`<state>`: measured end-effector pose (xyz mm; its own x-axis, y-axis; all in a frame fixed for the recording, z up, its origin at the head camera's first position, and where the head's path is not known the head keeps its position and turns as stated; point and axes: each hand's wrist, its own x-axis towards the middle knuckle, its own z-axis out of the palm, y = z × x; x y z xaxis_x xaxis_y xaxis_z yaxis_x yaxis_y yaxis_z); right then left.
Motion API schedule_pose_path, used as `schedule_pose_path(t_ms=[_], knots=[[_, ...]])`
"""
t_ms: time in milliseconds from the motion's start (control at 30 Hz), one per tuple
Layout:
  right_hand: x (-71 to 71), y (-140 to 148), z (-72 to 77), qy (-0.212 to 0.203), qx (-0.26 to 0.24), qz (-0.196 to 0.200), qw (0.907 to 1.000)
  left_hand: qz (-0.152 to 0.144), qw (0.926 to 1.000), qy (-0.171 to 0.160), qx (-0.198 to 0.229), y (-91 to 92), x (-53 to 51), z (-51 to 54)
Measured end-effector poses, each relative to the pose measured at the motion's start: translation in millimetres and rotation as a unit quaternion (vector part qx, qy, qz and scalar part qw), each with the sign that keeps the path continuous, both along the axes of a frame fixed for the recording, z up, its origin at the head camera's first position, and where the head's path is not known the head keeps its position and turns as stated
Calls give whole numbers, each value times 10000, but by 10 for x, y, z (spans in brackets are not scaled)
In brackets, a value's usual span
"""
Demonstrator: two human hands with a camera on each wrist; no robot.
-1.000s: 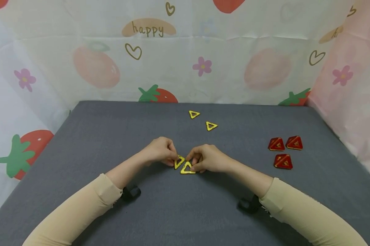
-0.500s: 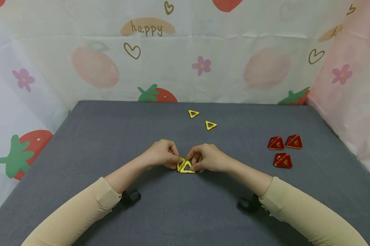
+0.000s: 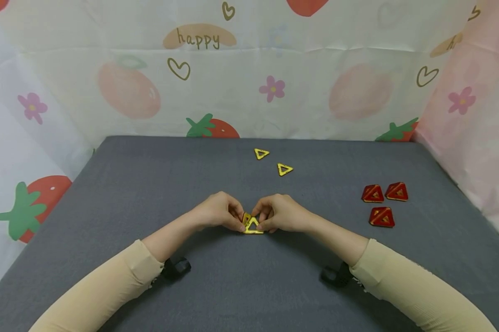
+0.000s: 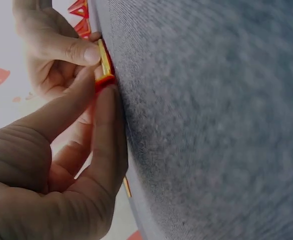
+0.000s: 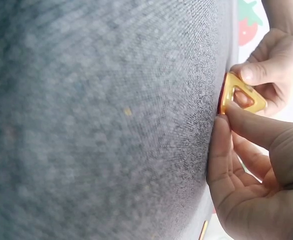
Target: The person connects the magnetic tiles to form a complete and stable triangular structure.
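Observation:
Near the middle of the grey table, a yellow triangular tile (image 3: 253, 232) with an open centre lies flat. My right hand (image 3: 281, 213) pinches it at its right side. A second triangular tile (image 3: 246, 217) stands tilted up along the flat one's left edge, pinched by my left hand (image 3: 219, 211). From the right wrist view this raised tile (image 5: 257, 101) shows its yellow face and its opening. In the left wrist view the raised tile shows only a thin red edge (image 4: 105, 80), mostly hidden by fingers.
Two more yellow triangular tiles, a far one (image 3: 261, 153) and a nearer one (image 3: 284, 169), lie beyond the hands. On the right sit three red pyramid-like pieces, one nearest the front (image 3: 382, 217). A printed curtain (image 3: 307, 92) hangs behind the grey table (image 3: 170, 161).
My left hand has brought its tile rightward against the flat tile and tipped it up from lying flat. My right hand keeps its place on the flat tile.

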<state>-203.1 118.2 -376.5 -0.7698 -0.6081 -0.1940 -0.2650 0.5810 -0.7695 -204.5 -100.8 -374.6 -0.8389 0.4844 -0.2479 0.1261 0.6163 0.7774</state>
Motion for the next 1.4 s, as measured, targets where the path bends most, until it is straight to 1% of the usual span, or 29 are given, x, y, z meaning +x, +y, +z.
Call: schedule_pose_path(t_ms=[167,300,433,667,767,967,1133,1400], knots=[[-1,-3,2,7,4,-6,10000,-139,9995,226,-147,3,-1,-21],[-1,-6,1,9,25,-28,10000,-211,9989,326,-260,20,10,-20],[-2,-9,1,-28,29,-61,10000,-210,9987,355,-313,26,11,-30],[-15,-4,0,-65,-8,-44,10000,-120,9989,322,-329,33,-3,-47],[-19,-1,3,-63,-10,-10,10000,-126,9988,330,-345,33,5,-36],[-37,13,24,-1,50,42,10000,-154,9983,377,-408,29,5,-47],[-115,51,55,116,224,-120,9996,-140,9980,397,-469,33,-7,-62],[-342,224,52,432,289,-635,9966,-126,9979,437,-453,27,-1,-53]])
